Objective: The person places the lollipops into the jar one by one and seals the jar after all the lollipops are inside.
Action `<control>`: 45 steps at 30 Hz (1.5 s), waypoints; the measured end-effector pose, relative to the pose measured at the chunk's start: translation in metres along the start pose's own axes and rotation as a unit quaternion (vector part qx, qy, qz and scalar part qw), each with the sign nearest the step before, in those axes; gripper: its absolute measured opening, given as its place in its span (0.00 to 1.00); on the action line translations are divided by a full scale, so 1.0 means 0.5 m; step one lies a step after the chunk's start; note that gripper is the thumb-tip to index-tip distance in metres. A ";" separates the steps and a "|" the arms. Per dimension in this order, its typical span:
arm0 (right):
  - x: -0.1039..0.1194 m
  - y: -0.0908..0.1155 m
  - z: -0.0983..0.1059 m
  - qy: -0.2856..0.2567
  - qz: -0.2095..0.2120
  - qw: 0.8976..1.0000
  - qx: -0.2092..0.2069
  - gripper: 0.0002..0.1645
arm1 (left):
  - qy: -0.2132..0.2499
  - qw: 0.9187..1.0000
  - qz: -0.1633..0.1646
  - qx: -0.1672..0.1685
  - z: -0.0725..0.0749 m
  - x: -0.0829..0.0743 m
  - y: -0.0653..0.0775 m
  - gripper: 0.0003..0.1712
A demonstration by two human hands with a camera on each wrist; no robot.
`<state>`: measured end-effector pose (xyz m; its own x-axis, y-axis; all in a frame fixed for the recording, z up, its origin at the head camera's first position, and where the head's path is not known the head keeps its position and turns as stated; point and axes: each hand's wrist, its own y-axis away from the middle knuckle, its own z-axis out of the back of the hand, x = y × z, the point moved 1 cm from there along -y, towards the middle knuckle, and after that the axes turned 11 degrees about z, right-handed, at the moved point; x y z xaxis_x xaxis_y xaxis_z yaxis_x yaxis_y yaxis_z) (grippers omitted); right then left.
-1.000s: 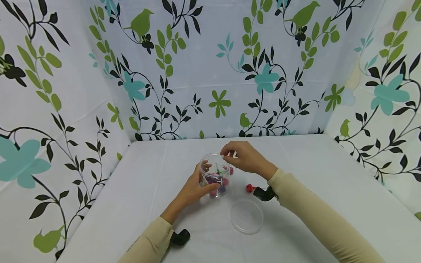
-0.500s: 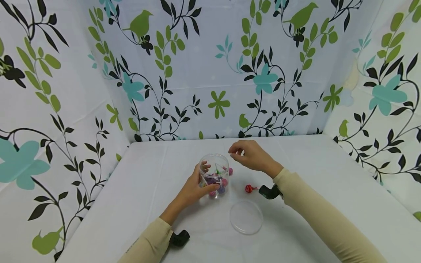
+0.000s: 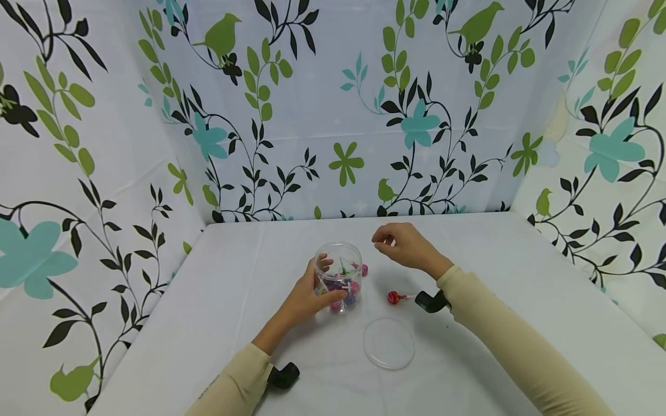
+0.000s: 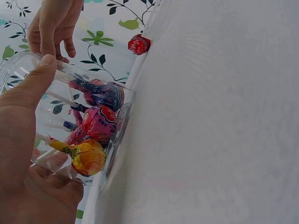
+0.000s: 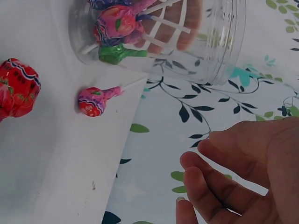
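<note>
My left hand [image 3: 307, 297] grips a clear plastic jar [image 3: 358, 282] around its side, thumb on the near face. Lollipops in coloured wrappers lie in its lower part, sticks pointing up toward the open mouth; a yellow lollipop [image 4: 88, 157] and a green lollipop [image 5: 112, 53] show among them. To the right of the rim, my right hand [image 3: 406, 245] hovers with fingers loosely curled, nothing between them in the right wrist view. On the table below it lies a red lollipop [image 3: 393, 297]. A pink-and-red lollipop [image 5: 92, 101] rests just beside the jar.
A round clear lid [image 3: 389, 344] lies flat on the white-covered table [image 3: 208, 358], in front of the jar. Patterned cloth [image 3: 312, 115] with leaves and birds hangs behind and on both sides.
My right hand has moved right, from over the jar's rim to a short way off it. The left hand and the jar have stayed in place.
</note>
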<state>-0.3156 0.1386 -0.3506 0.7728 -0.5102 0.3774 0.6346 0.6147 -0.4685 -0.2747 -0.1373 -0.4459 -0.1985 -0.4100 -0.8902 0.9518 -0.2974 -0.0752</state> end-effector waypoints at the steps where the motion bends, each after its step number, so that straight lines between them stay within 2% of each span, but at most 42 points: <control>1: -0.002 0.001 0.000 0.001 -0.004 1.000 0.002 0.06 | 0.001 1.000 -0.001 0.001 0.000 0.000 0.000 0.59; 7: -0.015 0.009 -0.002 0.005 -0.026 1.000 0.012 0.07 | 0.001 1.000 -0.007 0.001 0.000 0.002 0.001 0.60; 17: -0.036 0.027 -0.004 -0.004 -0.039 0.999 0.027 0.06 | 0.000 1.000 -0.012 -0.002 -0.001 0.005 0.001 0.60; 25: -0.059 0.036 -0.020 -0.005 -0.065 0.997 0.046 0.06 | -0.003 1.000 -0.009 -0.003 -0.001 0.005 0.001 0.60; 36: -0.077 0.031 -0.048 -0.022 -0.067 0.995 0.069 0.08 | 0.000 1.000 -0.007 -0.004 -0.002 0.001 0.004 0.61; 45: -0.082 0.043 -0.060 -0.036 -0.074 0.991 0.108 0.08 | -0.002 1.000 -0.006 -0.006 -0.001 0.002 0.002 0.60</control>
<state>-0.3338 0.1547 -0.3999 0.6652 -0.5643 0.4889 0.7211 0.6556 -0.2243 -0.2738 -0.1378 -0.4472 -0.2100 -0.4105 -0.8874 0.9523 -0.2914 -0.0906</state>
